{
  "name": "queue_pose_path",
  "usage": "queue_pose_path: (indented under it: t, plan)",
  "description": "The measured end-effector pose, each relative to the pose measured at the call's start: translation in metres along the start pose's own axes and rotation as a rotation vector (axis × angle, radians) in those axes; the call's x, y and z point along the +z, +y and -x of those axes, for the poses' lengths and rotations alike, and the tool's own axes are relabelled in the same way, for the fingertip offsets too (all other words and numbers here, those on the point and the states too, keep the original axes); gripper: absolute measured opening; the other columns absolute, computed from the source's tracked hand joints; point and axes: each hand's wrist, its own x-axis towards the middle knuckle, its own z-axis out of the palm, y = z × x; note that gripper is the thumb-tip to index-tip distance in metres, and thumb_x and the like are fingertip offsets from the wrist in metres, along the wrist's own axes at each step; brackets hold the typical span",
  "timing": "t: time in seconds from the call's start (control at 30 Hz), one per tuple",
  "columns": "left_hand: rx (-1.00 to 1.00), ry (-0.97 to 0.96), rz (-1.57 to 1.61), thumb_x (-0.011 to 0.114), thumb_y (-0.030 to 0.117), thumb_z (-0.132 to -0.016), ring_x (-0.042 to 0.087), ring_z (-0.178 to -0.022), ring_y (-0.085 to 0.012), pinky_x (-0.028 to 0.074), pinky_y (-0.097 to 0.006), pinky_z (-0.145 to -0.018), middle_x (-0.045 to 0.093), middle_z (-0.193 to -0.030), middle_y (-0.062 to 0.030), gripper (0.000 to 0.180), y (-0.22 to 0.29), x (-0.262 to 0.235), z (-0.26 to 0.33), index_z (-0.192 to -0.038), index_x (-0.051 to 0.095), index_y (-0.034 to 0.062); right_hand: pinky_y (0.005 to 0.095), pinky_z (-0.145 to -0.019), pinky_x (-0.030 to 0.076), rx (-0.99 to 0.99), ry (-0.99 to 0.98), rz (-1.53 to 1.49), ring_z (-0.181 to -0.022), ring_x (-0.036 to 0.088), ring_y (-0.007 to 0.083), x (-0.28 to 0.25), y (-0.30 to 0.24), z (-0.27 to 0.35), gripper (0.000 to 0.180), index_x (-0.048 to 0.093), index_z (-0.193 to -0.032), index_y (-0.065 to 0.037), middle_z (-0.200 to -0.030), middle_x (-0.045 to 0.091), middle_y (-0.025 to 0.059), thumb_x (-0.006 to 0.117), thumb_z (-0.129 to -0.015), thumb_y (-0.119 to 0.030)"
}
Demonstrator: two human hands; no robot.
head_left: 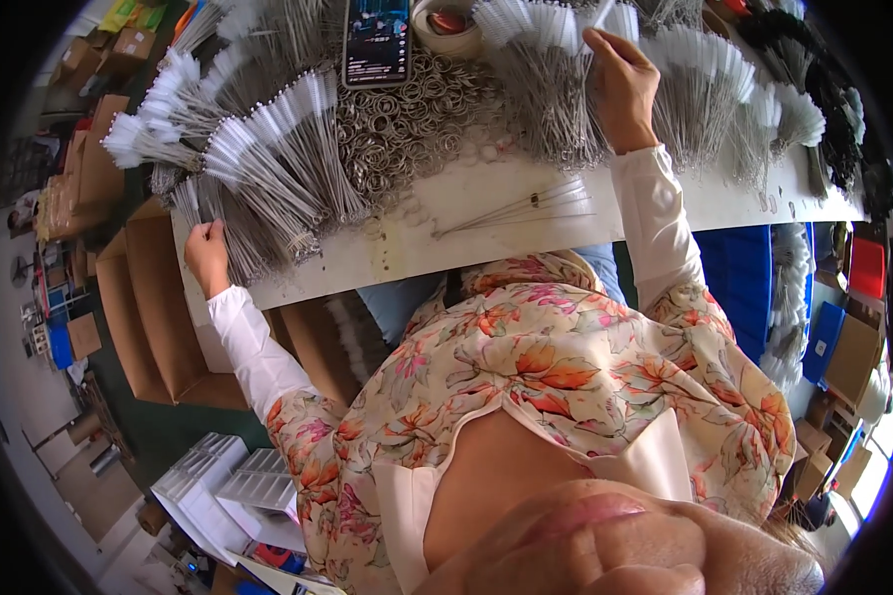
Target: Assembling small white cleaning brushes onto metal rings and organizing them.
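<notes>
A: Where do the brushes lie?

B: Slim grey wire brushes with white bristle heads (268,178) stand fanned in bunches at ten to eleven o'clock, with more white-headed bunches (551,99) at one o'clock; heads point away from the worker, presumably so the stems lie together within reach

A: And the hands?

B: The right hand (625,91), at one o'clock, pinches a slim white piece (602,14), probably a brush head, between thumb and fingers, raised above the bunches, perhaps to clear it of its neighbours. The left hand (206,260), between nine and ten o'clock, curls its fingers at the wire stems; whether it grasps one cannot be told

A: What surrounds them?

B: A few loose wire brushes (516,210) lie nearer at one o'clock on the white tabletop (417,248), seemingly kept apart. Between the bunches, toward twelve o'clock, silvery metal rings (397,139) lie heaped, beneath a dark-framed phone (378,40) apparently angled for viewing. Beyond the table, an open brown cardboard box (174,337) sits at nine o'clock, blue bins (739,288) at three
</notes>
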Motion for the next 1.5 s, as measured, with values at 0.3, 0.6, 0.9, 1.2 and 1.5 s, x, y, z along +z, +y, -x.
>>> queue_pose_path:
  t: [0.3, 0.6, 0.9, 1.2, 1.5]
  plan:
    - [0.06, 0.012, 0.038, 0.059, 0.019, -0.079, 0.064, -0.072, -0.0243, 0.047, -0.032, -0.067, 0.067, -0.076, -0.011, 0.018, -0.01, -0.008, 0.004, -0.085, 0.066, 0.0025, 0.0229, -0.054, 0.046, -0.384, 0.125, -0.124, -0.06, 0.054, 0.0094, -0.046, -0.103, -0.049, 0.017, 0.056, -0.094, -0.006, -0.072, 0.056, 0.0011, 0.051, -0.089, -0.021]
    - [-0.034, 0.057, 0.256, 0.057, 0.015, -0.083, 0.061, -0.07, -0.0156, 0.047, -0.027, -0.066, 0.065, -0.079, -0.0071, 0.018, -0.024, -0.009, -0.002, -0.092, 0.062, -0.0002, 0.0382, -0.072, 0.048, -0.345, 0.09, 1.523, -0.083, 0.064, 0.0296, -0.129, -0.047, -0.044, 0.026, 0.067, -0.099, -0.022, -0.088, 0.067, 0.008, 0.058, -0.081, -0.039]
    - [-0.174, 0.111, 0.827, 0.056, 0.01, -0.087, 0.045, -0.061, -0.0035, 0.031, -0.018, -0.045, 0.058, -0.086, -0.0033, 0.021, 0.055, -0.068, 0.045, -0.104, 0.057, -0.0026, 0.0422, -0.075, 0.048, -0.247, 0.138, 1.709, -0.088, 0.063, 0.0325, -0.124, -0.034, -0.066, 0.029, 0.064, -0.099, -0.017, -0.093, 0.066, 0.0129, 0.059, -0.079, -0.037]
    - [-0.163, 0.072, 0.987, 0.057, 0.014, -0.088, 0.028, -0.047, 0.0014, 0.018, -0.017, -0.04, 0.054, -0.079, -0.0004, 0.021, 0.075, -0.078, 0.061, -0.104, 0.058, -0.0004, 0.0376, -0.072, 0.049, -0.138, -0.028, 1.466, -0.081, 0.064, 0.0278, -0.142, -0.034, -0.088, 0.029, 0.069, -0.089, -0.014, -0.084, 0.067, 0.0104, 0.06, -0.074, -0.038]
    - [0.032, 0.077, 0.91, 0.05, 0.019, -0.092, 0.035, -0.059, -0.0022, 0.027, -0.019, -0.048, 0.048, -0.078, 0.0024, 0.027, 0.104, -0.084, 0.064, -0.111, 0.059, 0.003, 0.0265, -0.052, 0.035, -0.801, 0.485, 0.89, -0.056, 0.04, 0.0077, -0.115, -0.124, -0.061, 0.013, 0.06, -0.072, -0.003, -0.054, 0.042, 0.003, 0.06, -0.08, -0.013]
